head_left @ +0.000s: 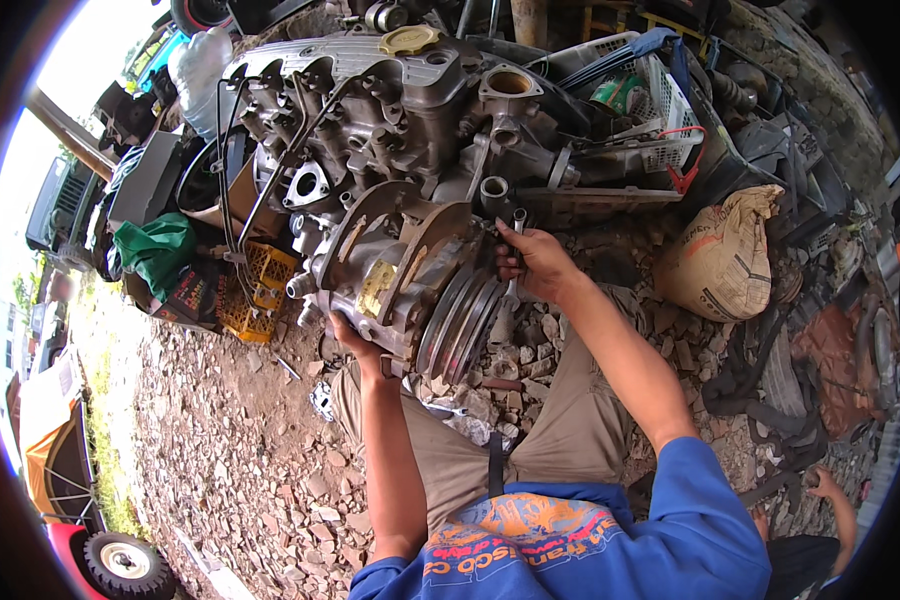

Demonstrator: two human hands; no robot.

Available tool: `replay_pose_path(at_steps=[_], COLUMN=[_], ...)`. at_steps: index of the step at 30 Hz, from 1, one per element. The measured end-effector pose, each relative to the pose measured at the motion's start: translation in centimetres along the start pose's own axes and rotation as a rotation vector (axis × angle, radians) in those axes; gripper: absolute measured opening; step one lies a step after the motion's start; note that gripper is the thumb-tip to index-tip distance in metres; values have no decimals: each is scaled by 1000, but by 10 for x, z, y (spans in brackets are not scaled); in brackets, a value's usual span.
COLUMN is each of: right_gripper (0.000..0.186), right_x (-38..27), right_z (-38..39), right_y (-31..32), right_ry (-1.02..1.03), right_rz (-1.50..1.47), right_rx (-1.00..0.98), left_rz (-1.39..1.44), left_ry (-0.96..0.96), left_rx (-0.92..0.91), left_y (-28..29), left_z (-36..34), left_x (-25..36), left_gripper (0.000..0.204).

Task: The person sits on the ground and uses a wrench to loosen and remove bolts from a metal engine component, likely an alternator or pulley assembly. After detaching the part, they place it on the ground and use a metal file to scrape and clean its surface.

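A large metal engine [390, 120] with a yellow oil filler cap [408, 40] lies in front of me. On its near side sits a belt-driven unit, perhaps a compressor [375, 285], between two curved bracket plates, with a grooved pulley [458, 325] at its right end. My left hand [358, 345] grips the unit's underside from the left, its fingers mostly hidden behind the metal. Beside the pulley, my right hand [540, 262] is closed on a wrench [518, 218], whose upper end stands near a round hose outlet [494, 188].
Left of the engine are a yellow crate [260, 290] and green cloth [157, 252]. A paper sack [720, 255] stands right, below a white plastic basket [670, 125]. Broken stones [260, 440] cover the ground. Another person's hand [823, 485] shows at lower right.
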State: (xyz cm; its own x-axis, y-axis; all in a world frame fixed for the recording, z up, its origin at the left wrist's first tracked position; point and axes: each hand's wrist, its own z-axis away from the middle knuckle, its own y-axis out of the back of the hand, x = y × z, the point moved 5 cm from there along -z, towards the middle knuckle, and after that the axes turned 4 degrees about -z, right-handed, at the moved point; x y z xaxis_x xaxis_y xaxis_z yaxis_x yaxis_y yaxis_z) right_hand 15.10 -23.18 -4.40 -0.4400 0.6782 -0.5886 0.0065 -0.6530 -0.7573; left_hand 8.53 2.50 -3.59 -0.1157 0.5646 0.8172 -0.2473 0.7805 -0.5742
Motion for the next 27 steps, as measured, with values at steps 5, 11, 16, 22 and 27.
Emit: replay_pose_path(at_steps=[5,11,16,22,27], right_gripper=[23,23,24,29,34], right_x=[1,3,3,-13,-4], right_z=[3,2,-3,1,0], right_y=[-2,-2,6,9,1], right_ry=[0,-80,97,478,76], right_rz=[18,-48,195,956,299], right_rx=[79,-43,-72,47,-38], left_rz=[-15,-11,29,42,80], left_ry=[-25,54,67,38,18], left_rx=[-22,66,48,161,158], left_y=[1,-11,-36,-43,-35], left_z=[1,14,32,32,30], left_x=[1,5,14,15,14], left_gripper=[79,82,77,72,73])
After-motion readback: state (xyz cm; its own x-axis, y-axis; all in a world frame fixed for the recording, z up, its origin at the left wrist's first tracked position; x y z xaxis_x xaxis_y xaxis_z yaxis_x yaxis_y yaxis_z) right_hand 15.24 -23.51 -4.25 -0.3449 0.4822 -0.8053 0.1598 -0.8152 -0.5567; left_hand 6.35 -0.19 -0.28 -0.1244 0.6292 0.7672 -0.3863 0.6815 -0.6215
